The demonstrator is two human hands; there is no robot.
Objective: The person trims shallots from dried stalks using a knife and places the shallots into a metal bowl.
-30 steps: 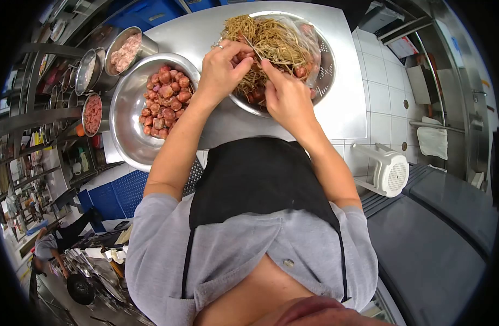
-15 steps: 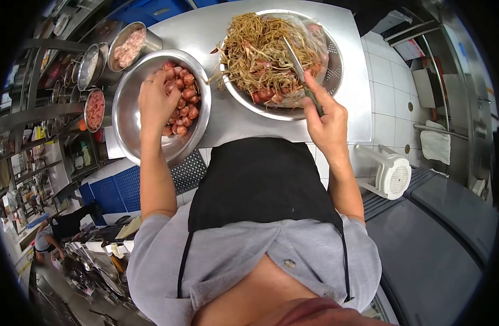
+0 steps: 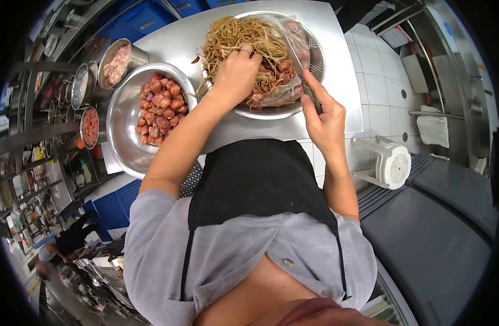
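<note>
My left hand [image 3: 236, 77] reaches into a heap of shallots with long dry stalks [image 3: 223, 38]. Its fingers are bent down into the heap and their tips are hidden, so what they grip does not show. My right hand [image 3: 326, 117] is closed around the dark green handle of a knife [image 3: 311, 98], its index finger stretched along the top and the blade pointing away over the heap. The heap lies in a clear plastic bag [image 3: 282, 98] inside a perforated metal colander [image 3: 318, 65]. Left of it, a steel bowl [image 3: 119, 127] holds many trimmed shallots [image 3: 161, 106].
Under the bowls is a steel table [image 3: 260, 129]. Pots of pale minced meat [image 3: 117, 65] and redder minced meat [image 3: 90, 127] stand at the left. A white stool [image 3: 393, 165] is at the right, beside a grey counter [image 3: 423, 244]. Another person [image 3: 59, 247] is far left.
My left hand has left the steel bowl and moved right into the stalky heap. The knife stays in my right hand in nearly the same place. The view has shifted slightly.
</note>
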